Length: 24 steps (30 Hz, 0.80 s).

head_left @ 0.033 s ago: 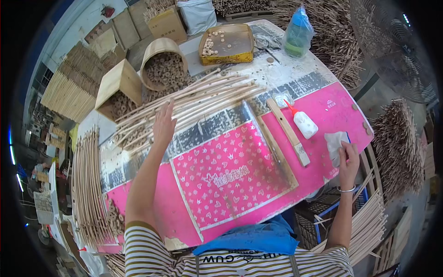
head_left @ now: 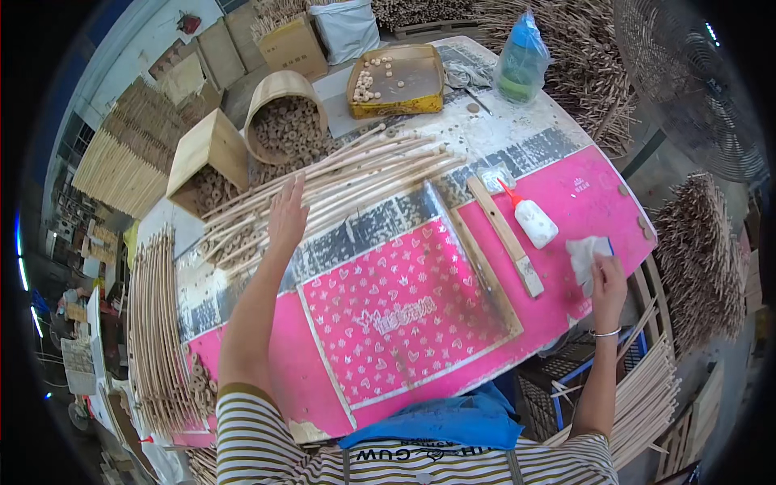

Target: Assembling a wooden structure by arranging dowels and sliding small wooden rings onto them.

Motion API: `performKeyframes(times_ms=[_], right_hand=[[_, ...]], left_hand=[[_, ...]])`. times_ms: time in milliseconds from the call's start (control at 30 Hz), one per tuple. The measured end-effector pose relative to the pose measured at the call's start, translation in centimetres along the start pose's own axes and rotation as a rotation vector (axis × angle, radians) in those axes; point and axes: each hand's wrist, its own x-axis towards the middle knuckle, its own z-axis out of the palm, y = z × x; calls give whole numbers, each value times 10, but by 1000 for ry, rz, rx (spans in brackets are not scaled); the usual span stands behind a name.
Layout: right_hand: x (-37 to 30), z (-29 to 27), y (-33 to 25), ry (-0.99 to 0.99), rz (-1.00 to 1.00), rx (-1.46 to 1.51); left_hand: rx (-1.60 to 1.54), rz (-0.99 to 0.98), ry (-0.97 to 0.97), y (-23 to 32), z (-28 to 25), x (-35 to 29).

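Observation:
My left hand (head_left: 288,217) lies with its fingers stretched out on the near side of a loose bundle of thin wooden sticks (head_left: 347,174). At the table's right edge, my right hand (head_left: 608,284) pinches a crumpled white cloth (head_left: 584,260) that hangs over the pink table cover (head_left: 582,202). A white squeeze bottle (head_left: 535,225) with a red tip lies to the left of the cloth, beside a flat wooden strip (head_left: 505,234). Small wooden rings fill a round wooden tub (head_left: 260,97) and a square wooden box (head_left: 212,141), both tipped toward me.
A yellow-rimmed tray (head_left: 416,103) with small wooden beads stands at the back. Near it is a bagged blue-green bottle (head_left: 521,61). More sticks (head_left: 152,323) lie along the left edge. A fan (head_left: 695,89) and stick bundles (head_left: 699,259) stand to the right.
My right hand has dipped slightly toward me, and the white cloth in it has changed its folds. My left hand stays on the sticks.

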Motion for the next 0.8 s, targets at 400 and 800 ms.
performKeyframes(times_ms=[400,800], right_hand=[[-32,59,-90,154,-184,127],[-83,79,-82,111,-25,164]], left_hand=[[181,-148,-698,-26,24,149],[113,20,-391,-29,88,134]])
